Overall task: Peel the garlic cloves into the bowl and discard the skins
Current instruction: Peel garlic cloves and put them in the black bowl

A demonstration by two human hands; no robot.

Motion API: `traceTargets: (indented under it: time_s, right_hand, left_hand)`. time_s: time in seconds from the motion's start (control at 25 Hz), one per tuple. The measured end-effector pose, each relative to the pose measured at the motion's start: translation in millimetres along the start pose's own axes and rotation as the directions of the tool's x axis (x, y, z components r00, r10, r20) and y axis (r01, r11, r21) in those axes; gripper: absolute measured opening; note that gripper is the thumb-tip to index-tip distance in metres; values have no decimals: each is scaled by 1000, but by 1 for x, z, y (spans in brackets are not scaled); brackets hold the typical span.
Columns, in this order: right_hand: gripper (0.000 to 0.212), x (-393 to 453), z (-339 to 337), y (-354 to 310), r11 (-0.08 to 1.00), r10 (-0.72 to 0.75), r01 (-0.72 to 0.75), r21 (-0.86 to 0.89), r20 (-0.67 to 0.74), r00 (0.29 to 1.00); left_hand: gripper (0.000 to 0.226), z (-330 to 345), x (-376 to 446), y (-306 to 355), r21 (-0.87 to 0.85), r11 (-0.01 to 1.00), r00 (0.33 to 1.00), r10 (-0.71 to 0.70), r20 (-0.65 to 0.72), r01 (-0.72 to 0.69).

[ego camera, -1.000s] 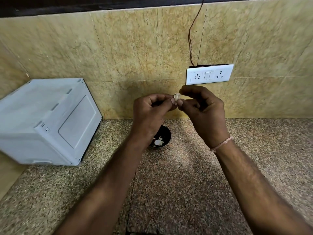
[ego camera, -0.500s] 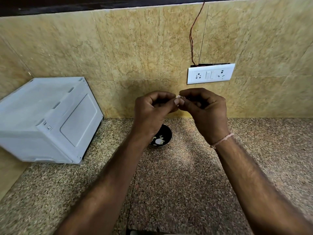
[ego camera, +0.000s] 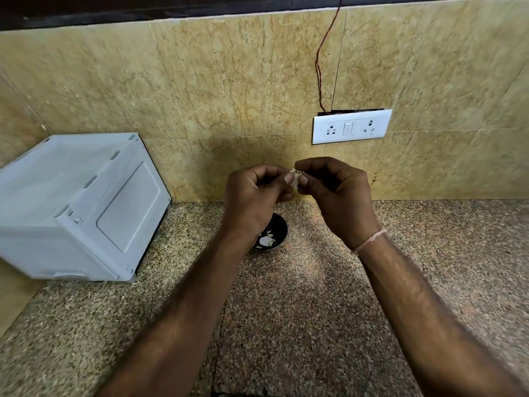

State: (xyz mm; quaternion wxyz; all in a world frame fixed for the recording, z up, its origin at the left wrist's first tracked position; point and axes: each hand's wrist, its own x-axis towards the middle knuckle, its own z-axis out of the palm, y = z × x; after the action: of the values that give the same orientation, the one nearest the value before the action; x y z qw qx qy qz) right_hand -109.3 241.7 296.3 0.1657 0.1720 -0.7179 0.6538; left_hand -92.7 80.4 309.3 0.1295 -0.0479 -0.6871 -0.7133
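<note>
Both forearms reach out over the speckled granite desk [ego camera: 300, 325]; a thin pink thread band [ego camera: 369, 241] sits on the right wrist. Left hand [ego camera: 252, 196] and right hand [ego camera: 335, 193] are raised above the desk, fingertips meeting. Garlic clove [ego camera: 294, 179]: small, pale, pinched between the thumb and curled fingers of both hands, mostly hidden, only a sliver showing at the contact point. Whether skin remains on it cannot be told. Directly below and just behind the left wrist, a small dark bowl [ego camera: 282, 229] stands on the desk, partly covered by the left forearm; inside it lie several white garlic pieces [ego camera: 266, 239]. Far left on the desk, a white appliance box [ego camera: 77, 207] against the wall; no readable label. On the tan tiled wall [ego camera: 229, 81], a white socket-and-switch plate [ego camera: 351, 129], no legible writing, with a red wire [ego camera: 322, 53] running up from its top edge.
</note>
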Motion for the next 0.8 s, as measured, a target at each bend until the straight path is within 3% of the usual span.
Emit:
traceTargets:
  time_s: [0.56, 0.64, 0.8]
  right_hand:
    - [18, -4, 2, 7, 990, 45, -51, -132, -50, 998]
    - [18, -2, 4, 8, 995, 71, -75, -60, -56, 996]
    - [20, -2, 6, 17, 938, 228, -213, 274, -25, 973]
  left_hand:
    - [17, 1, 9, -15, 124, 992, 1000, -17, 22, 14]
    - [11, 0, 8, -17, 38, 998, 998, -51, 34, 50]
    - [8, -6, 6, -26, -157, 979, 991, -123, 55, 130]
